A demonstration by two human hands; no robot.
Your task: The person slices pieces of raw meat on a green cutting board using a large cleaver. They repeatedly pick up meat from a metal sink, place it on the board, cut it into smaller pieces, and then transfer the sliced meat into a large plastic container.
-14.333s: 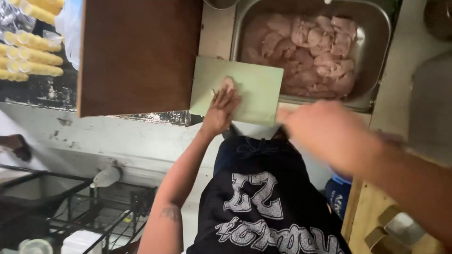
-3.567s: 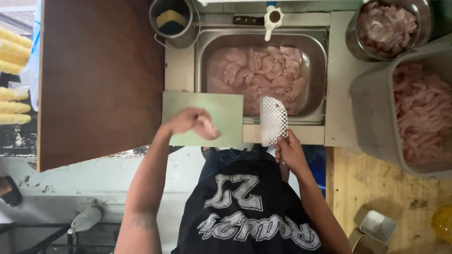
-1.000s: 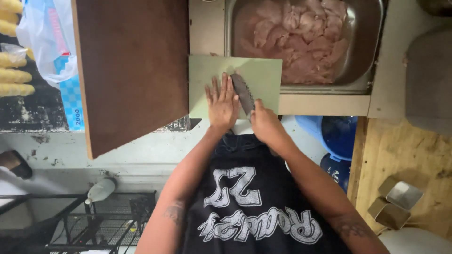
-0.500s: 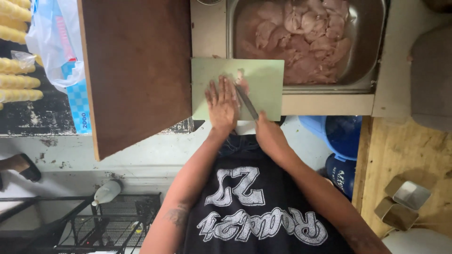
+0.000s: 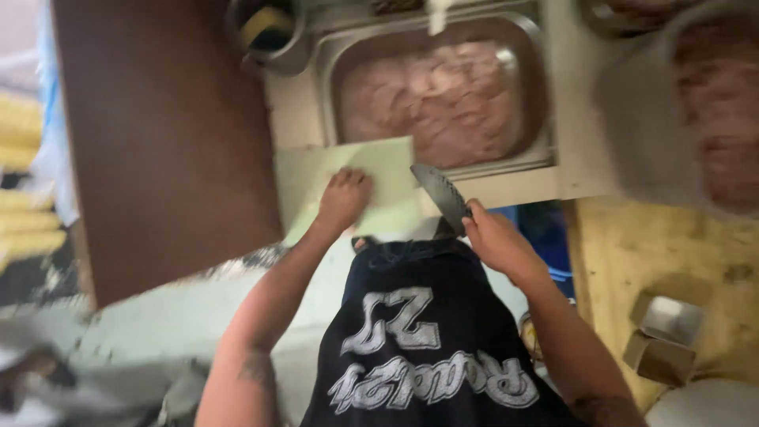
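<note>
Resting on the pale green cutting board [image 5: 387,170], the left hand [image 5: 344,198] lies flat, its grip holding nothing. At three o'clock from it, the right hand [image 5: 494,237] has its grip closed around a knife [image 5: 439,194], below the steel pan of raw meat [image 5: 435,95].

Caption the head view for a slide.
Left hand on green cutting board, right hand holding cleaver.

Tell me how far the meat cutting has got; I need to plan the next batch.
Done: cut meat fills the grey tub at right. In hand: the right hand grips the cleaver, while the left hand presses on the green cutting board. Left: the steel tray holds plenty of uncut meat.
</note>
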